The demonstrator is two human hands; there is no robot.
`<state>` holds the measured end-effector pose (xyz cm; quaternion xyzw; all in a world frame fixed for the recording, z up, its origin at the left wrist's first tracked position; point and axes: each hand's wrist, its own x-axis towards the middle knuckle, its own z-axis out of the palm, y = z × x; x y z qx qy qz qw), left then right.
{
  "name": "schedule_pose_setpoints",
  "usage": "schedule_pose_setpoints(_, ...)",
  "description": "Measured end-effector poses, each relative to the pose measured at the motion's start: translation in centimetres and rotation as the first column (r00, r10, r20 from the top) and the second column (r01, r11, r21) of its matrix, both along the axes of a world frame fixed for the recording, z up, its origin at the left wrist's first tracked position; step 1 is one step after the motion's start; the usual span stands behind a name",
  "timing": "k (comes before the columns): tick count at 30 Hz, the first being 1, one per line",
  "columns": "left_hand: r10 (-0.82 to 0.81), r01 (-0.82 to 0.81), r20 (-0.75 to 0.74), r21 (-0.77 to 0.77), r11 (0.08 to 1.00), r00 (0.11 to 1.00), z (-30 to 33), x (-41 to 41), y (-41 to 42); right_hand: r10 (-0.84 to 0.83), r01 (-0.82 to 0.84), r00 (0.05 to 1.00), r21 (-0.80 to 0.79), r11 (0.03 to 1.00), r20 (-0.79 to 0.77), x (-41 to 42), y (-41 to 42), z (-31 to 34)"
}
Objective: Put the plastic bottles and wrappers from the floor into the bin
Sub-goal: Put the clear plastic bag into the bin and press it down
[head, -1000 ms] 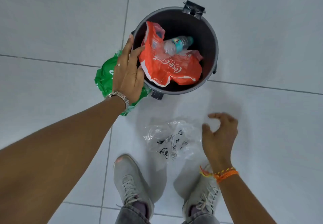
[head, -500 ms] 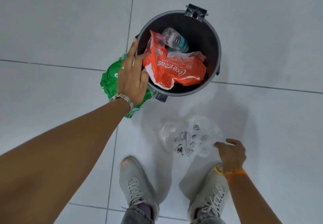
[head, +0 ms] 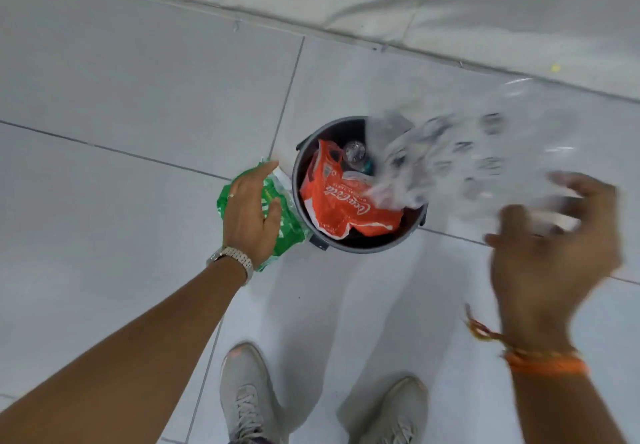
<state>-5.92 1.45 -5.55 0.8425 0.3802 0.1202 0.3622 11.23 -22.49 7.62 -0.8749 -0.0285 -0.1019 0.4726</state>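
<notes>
While right hand [head: 550,263] fingers grip one clear wrapper [head: 460,166], left hand [head: 251,216] fingers spread on one green wrapper [head: 289,228].

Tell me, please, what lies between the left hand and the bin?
In the head view, a crumpled green wrapper lies on the floor under the left hand, filling the stretch to the bin.

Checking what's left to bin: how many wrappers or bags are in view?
3: an orange wrapper in the bin, a green wrapper under the left hand, a clear bag held by the right hand. Others may be buried.
</notes>
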Motion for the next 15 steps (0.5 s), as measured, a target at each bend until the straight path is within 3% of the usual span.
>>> schedule_pose_setpoints(2, 0.025, -0.026, -0.033, -0.02, 0.999, 0.999, -0.3, -2.2, 0.0, 0.119, -0.1, 0.992, -0.275, 0.956, 0.052, -1.0, 2.8, -2.4)
schedule_pose_setpoints(5, 0.049, -0.056, -0.122, -0.053, 0.997, 0.991, -1.6, -5.7, 0.0, 0.208, -0.163, 0.978, -0.58, 0.798, 0.011, -2.0, 7.5, -6.0)
schedule_pose_setpoints(8, 0.041, -0.058, -0.203, -0.079, 0.995, 0.978, -3.1, -8.7, -0.2, 0.316, -0.337, 0.929, -0.792, 0.509, -0.192, -1.9, 9.9, -9.9)
schedule_pose_setpoints(12, -0.023, -0.006, -0.286, -0.098, 0.995, 0.958, -4.7, -10.5, -0.8, 0.293, -0.606, 0.756, -0.795, -0.022, -0.585, -2.4, 11.4, -14.6)
schedule_pose_setpoints(13, -0.051, 0.015, -0.339, -0.107, 0.994, 0.939, -5.1, -10.6, -0.8, 0.251, -0.665, 0.702, -0.74, -0.101, -0.666, -2.2, 11.3, -15.6)
schedule_pose_setpoints(15, -0.127, 0.07, -0.506, -0.131, 0.989, 0.853, -5.8, -10.6, -0.9, 0.201, -0.771, 0.593, -0.622, -0.14, -0.78, -1.5, 11.2, -16.9)
